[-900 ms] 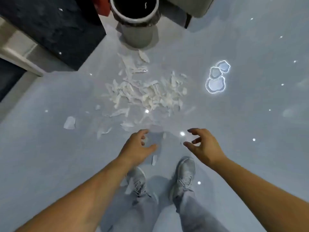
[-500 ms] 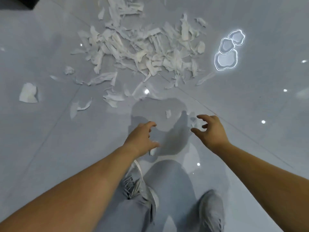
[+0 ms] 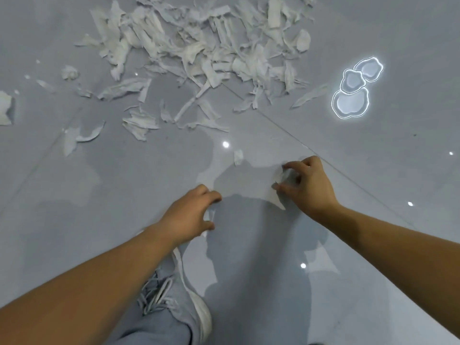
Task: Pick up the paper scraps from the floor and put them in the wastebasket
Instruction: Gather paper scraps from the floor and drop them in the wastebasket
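A large pile of torn white paper scraps (image 3: 199,46) lies on the grey floor at the top of the view, with loose pieces (image 3: 139,120) strewn nearer me. My right hand (image 3: 308,185) is down at the floor, thumb and forefinger pinched onto a small scrap (image 3: 280,202). Fingers curled and apart, my left hand (image 3: 189,215) hovers over another small scrap (image 3: 211,216) without gripping it. One more small scrap (image 3: 238,156) lies just ahead of both hands. The wastebasket is out of view.
My grey shoe (image 3: 181,302) and trouser leg are below the left arm. A glowing cloud-shaped light reflection (image 3: 353,93) shines on the glossy tile floor at the right. A larger scrap (image 3: 5,108) lies at the far left edge.
The view has dropped closer to the floor and the wastebasket has left the frame. Both hands reached down and forward; the right hand has closed onto a scrap.
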{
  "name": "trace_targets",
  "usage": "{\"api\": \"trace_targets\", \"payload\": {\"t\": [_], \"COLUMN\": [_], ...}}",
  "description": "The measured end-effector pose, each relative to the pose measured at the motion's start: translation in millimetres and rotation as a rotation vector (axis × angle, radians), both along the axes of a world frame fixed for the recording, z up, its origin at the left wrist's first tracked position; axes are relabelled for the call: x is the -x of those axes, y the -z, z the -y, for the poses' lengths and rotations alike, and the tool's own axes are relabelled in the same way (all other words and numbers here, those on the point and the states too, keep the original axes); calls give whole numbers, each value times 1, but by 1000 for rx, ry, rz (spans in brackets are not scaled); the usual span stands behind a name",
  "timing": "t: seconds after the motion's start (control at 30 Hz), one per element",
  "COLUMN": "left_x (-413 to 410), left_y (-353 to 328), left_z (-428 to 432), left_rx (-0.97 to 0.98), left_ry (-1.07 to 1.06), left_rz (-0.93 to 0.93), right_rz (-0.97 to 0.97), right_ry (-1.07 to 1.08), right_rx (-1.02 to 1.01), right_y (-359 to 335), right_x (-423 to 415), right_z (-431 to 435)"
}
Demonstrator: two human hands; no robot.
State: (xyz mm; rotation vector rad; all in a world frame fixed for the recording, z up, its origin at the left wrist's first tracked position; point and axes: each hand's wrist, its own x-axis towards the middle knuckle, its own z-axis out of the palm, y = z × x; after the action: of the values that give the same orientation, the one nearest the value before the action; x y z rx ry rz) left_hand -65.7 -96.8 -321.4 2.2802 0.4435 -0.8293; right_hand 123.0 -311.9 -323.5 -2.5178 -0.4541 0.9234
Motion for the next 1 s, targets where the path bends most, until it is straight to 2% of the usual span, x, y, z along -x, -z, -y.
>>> {"api": "trace_targets", "payload": {"t": [0.1, 0.27, 0.4, 0.53, 0.67, 0.87, 1.0], "left_x": [4, -3, -30, -80, -113, -133, -139], "left_y": [7, 14, 6, -1, 5, 11, 11], "left_z": [3, 9, 12, 4, 1, -2, -10], "left_rx": [-38, -27, 106, 143, 72, -45, -52], "left_ry": [-46, -284, -567, -706, -655, -368, -326], "left_rz": [10, -1, 71, 143, 147, 66, 71], "right_rz": [31, 68, -178, -235, -202, 121, 187], "right_ry": [-76, -92, 136, 217, 237, 330, 288], "right_rx": [-45, -105, -214, -316, -361, -269, -182], "right_y": [8, 16, 9, 2, 3, 18, 21], "right_x": [3, -1, -16, -34, -52, -124, -144], "right_z": [2, 3, -6, -25, -47, -62, -73]}}
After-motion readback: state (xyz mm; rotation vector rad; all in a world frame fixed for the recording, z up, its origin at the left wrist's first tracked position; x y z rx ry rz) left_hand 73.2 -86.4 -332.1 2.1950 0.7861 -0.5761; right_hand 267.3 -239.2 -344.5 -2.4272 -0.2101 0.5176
